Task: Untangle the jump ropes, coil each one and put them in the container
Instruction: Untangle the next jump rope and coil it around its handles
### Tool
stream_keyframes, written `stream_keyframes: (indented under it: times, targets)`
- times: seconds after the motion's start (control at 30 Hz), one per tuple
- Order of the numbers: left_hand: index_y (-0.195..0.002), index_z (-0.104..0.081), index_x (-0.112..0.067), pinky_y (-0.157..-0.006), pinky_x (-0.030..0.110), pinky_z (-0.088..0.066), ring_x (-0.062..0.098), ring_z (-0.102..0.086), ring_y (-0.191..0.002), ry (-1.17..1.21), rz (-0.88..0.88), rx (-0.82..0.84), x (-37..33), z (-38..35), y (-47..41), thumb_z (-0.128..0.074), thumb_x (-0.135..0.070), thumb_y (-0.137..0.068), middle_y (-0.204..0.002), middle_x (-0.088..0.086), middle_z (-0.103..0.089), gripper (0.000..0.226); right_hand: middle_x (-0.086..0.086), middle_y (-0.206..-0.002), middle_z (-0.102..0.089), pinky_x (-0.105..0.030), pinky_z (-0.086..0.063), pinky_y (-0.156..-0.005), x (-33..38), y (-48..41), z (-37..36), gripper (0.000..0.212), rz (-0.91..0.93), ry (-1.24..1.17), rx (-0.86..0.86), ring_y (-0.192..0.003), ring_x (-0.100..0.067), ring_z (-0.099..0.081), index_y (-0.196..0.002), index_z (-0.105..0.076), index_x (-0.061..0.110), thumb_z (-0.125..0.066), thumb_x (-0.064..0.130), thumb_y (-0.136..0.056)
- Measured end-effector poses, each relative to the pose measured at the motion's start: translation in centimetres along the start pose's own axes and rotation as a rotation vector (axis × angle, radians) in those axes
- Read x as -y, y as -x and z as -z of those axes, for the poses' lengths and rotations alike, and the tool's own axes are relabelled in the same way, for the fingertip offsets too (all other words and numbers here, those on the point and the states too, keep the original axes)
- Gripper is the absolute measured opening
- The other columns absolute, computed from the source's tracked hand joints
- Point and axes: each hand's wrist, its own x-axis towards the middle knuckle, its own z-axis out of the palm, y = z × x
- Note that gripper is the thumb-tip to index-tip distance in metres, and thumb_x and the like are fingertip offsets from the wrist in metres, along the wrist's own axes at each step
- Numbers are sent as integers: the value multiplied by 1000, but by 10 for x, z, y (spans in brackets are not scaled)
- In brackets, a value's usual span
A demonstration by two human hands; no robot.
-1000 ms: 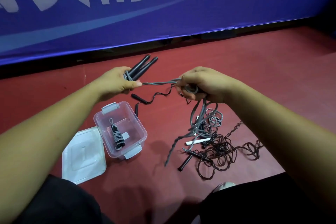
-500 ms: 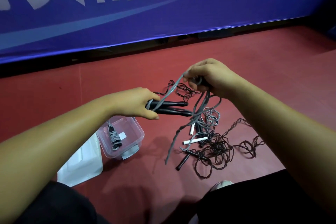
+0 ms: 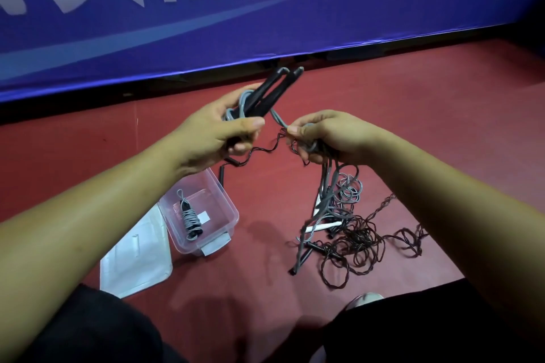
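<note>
Left hand (image 3: 218, 132): fingers curled round two black handles (image 3: 277, 88), which point up and away from it. Loops of the gray rope (image 3: 278, 118) sit round the handles under the thumb.

Right hand (image 3: 333, 135): thumb and forefinger pinch the gray rope just beside the left thumb. The other fingers are curled round a bunch of the same rope. Short taut span between the hands.

Strands hang from under the right hand down into the tangle (image 3: 345, 233) on the floor (image 3: 265, 289). That pile holds gray loops, a dark twisted rope (image 3: 383, 209) and a white handle (image 3: 323, 226).

A thin dark cord runs from the right hand and passes below the left hand; its far end is hard to make out.

Container (image 3: 233, 212): open, on the floor below the left wrist. One coiled rope (image 3: 190, 219) lies inside. Lid (image 3: 135, 259) lies flat, touching the container's side, under the left forearm.

Blue banner (image 3: 265, 23) stands beyond both hands.
</note>
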Motion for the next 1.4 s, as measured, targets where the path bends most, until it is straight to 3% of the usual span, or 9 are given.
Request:
stream_keyframes:
  times: [0.1,0.27,0.5,0.63,0.73,0.83,1.0,1.17,1.4]
  targets:
    - [-106,-56,-14,-44,17,-30,12,-43,-48,63,59,-175,0,4,-3,-66,-14,-85,-70,8,-54,23,-15,-63,-58,-28,-39,-50,-4,1,-7,15,-51,18,51,-53,-23,-48,-95,-64,4,-55,14,-100]
    - [-88,-52,-10,-44,16,-34,10,-47,-50,234,72,-418,-2,37,-9,-59,-11,-93,-72,8,-56,9,-15,-58,-55,-24,-44,-44,-4,12,-12,11,-174,19,173,-46,-22,-52,-96,-59,-2,-49,2,-100]
    - [-90,-53,-7,-42,16,-35,8,-47,-49,116,183,-478,11,72,-7,-60,-9,-94,-85,16,-60,7,-10,-48,-41,-18,-21,-38,14,12,-12,17,-107,-83,102,-36,-13,-24,-97,-59,-13,-51,1,-91]
    - [-102,-52,-5,-39,18,-35,9,-46,-47,-167,217,-496,18,81,-11,-70,-4,-86,-103,25,-57,24,-11,-47,-41,-16,-20,-39,20,15,-23,24,-94,-1,153,-37,-12,-22,-105,-59,-5,-42,-6,-89]
    - [-111,-55,-17,-48,23,-43,13,-49,-55,-329,181,-506,20,80,-10,-76,-1,-80,-90,13,-58,41,-14,-51,-47,-18,-21,-40,20,17,-24,24,-92,59,154,-36,-15,-28,-98,-61,-2,-40,-7,-89]
    - [-110,-63,-21,-61,25,-45,12,-52,-63,-777,129,-432,17,85,-7,-84,-16,-77,-82,-1,-61,39,-13,-54,-49,-19,-25,-40,20,19,-21,22,-102,70,147,-37,-16,-35,-93,-64,-1,-43,-7,-87]
    - [-92,-61,-21,-64,28,-36,27,-61,-80,-1362,163,-257,27,67,-5,-80,-23,-75,-82,4,-65,25,-12,-50,-44,-18,-18,-39,28,20,-26,19,10,35,95,-36,-15,-28,-80,-61,1,-44,-7,-82]
    - [-76,-59,-18,-59,33,-43,20,-58,-66,-1449,252,31,42,31,-8,-75,-70,-66,-67,0,-62,54,-10,-50,-41,-23,-13,-43,30,18,-20,19,79,-50,-37,-39,-13,-23,-82,-61,-1,-43,-6,-82]
    - [-80,-57,-21,-54,33,-41,15,-49,-55,-1371,132,280,38,7,3,-70,-52,-81,-63,1,-58,34,-9,-48,-42,-22,-14,-43,25,16,-5,18,89,-72,-213,-41,-15,-19,-85,-59,-8,-44,-4,-75]
